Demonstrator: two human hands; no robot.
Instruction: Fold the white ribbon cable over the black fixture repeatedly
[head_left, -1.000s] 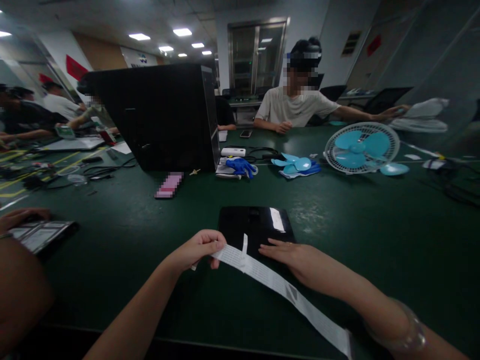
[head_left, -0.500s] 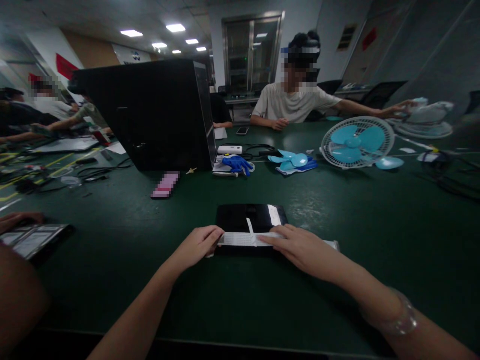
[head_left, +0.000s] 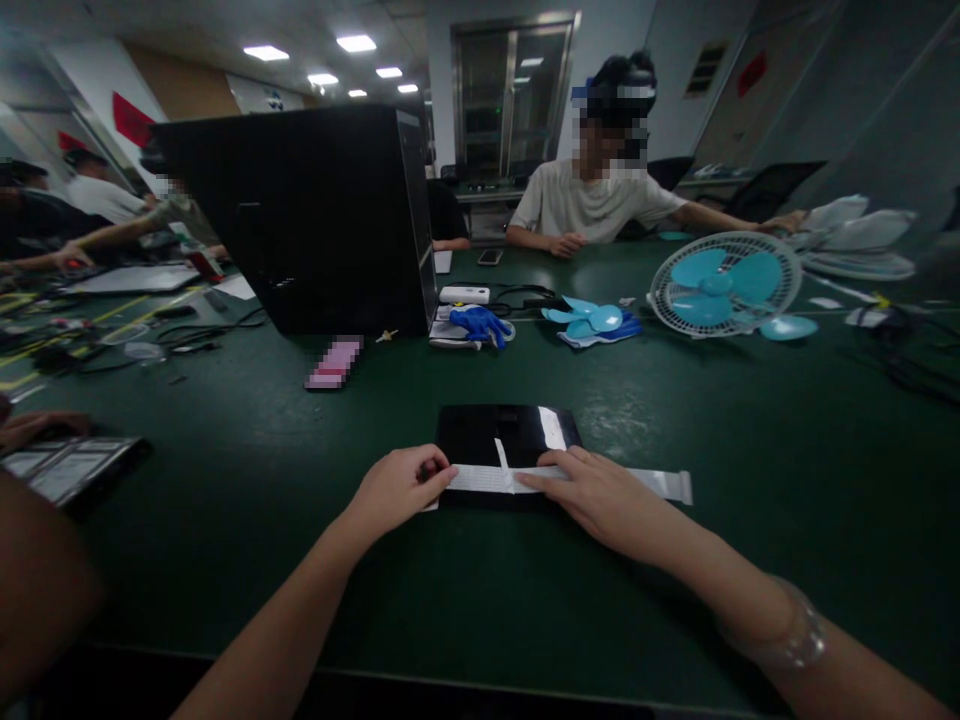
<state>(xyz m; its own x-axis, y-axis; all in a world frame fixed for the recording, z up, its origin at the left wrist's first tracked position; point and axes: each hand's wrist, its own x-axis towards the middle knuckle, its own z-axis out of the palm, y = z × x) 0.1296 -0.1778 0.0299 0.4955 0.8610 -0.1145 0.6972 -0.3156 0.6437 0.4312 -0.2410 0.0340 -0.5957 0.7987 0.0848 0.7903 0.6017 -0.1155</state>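
Note:
A white ribbon cable (head_left: 478,478) lies across a glossy black flat device (head_left: 472,432), with a narrow strip folded upward at its middle. Its right end, a small connector-like piece (head_left: 684,487), extends past the device. My left hand (head_left: 397,487) is closed in a pinch at the cable's left end, thumb and index finger together. My right hand (head_left: 592,490) rests over the cable's right half, fingers stretched out and the index fingertip touching near the fold. Part of the cable under my right hand is hidden.
A large black case (head_left: 300,220) stands at the back left, with a pink phone (head_left: 335,362) and keys (head_left: 387,336) before it. Blue gloves (head_left: 480,325), light-blue fan blades (head_left: 585,317) and a fan (head_left: 724,285) lie farther back. A co-worker (head_left: 592,200) sits opposite.
My left hand has shifted slightly at the cable's left end, its fingers now more curled. The cable's right end shows more beyond my right hand. The co-worker's outstretched hand has moved left.

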